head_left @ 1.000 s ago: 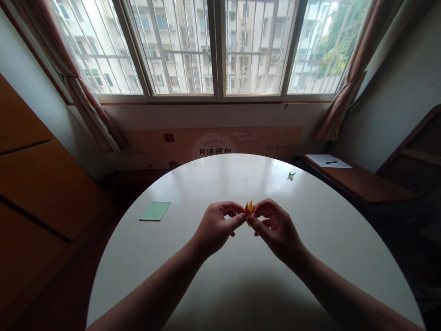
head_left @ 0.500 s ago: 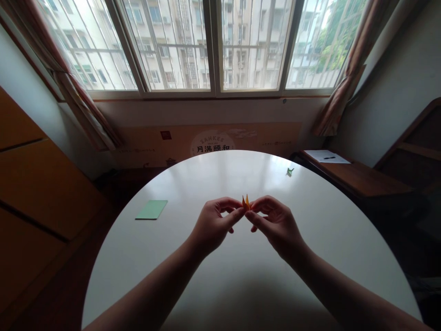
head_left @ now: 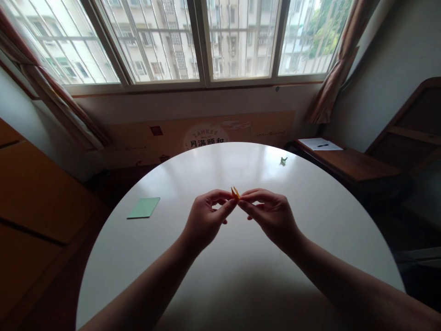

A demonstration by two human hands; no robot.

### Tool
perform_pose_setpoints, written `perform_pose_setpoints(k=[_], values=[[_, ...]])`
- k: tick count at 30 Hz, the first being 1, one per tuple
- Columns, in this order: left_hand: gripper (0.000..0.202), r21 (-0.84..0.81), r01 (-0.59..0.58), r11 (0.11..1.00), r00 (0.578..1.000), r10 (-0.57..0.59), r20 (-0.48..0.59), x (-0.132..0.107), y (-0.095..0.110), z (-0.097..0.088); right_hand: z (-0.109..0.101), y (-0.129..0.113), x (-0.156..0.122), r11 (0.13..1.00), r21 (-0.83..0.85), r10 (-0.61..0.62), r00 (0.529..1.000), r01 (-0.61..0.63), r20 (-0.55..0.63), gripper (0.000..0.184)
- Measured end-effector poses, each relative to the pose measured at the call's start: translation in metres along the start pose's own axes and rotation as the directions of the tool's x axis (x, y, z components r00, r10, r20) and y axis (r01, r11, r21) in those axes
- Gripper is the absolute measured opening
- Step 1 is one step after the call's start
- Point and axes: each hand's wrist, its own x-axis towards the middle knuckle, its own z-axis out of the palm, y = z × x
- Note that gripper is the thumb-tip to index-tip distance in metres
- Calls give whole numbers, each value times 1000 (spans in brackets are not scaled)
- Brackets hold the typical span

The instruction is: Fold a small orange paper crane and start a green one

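A small piece of folded orange paper [head_left: 235,192] is pinched between my two hands above the middle of the table, its two pointed tips standing up. My left hand [head_left: 208,216] grips its left side between thumb and fingers. From the other side, my right hand [head_left: 270,209] holds it in a pinch of thumb and forefinger. The fingertips hide the lower part of the paper. To the left lies a stack of green square paper [head_left: 144,208]. Near the far right edge sits a small green folded paper figure [head_left: 283,161], possibly a crane.
The round white table [head_left: 241,280] spans the space before me. Beyond its right side, a brown wooden surface [head_left: 365,163] carries a white sheet [head_left: 320,144] with a dark pen on it. A barred window [head_left: 203,41] and curtains are behind; a wooden cabinet [head_left: 31,197] is at left.
The whole view has shifted slightly with my head. The orange paper's tips now lean to the left, and my right fingers are stretched straighter. Both hands keep hold of it.
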Motion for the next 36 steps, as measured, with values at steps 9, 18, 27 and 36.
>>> perform_pose_setpoints(k=[9,18,27,36], values=[[22,-33,16,999,1000,-16,-5,0,1,1,-1,1,1,1000,17,11,1000,-11,-9,19],[26,16,8,1000,999,-8,49,0,1,-2,-6,3,4,995,10,101,990,-103,94,23],[25,-1,11,1000,998,-11,58,-1,1,-3,-6,11,3,982,124,131,989,-139,73,18],[25,14,19,1000,998,-20,58,0,1,-3,-6,9,4,980,137,129,986,-143,107,17]])
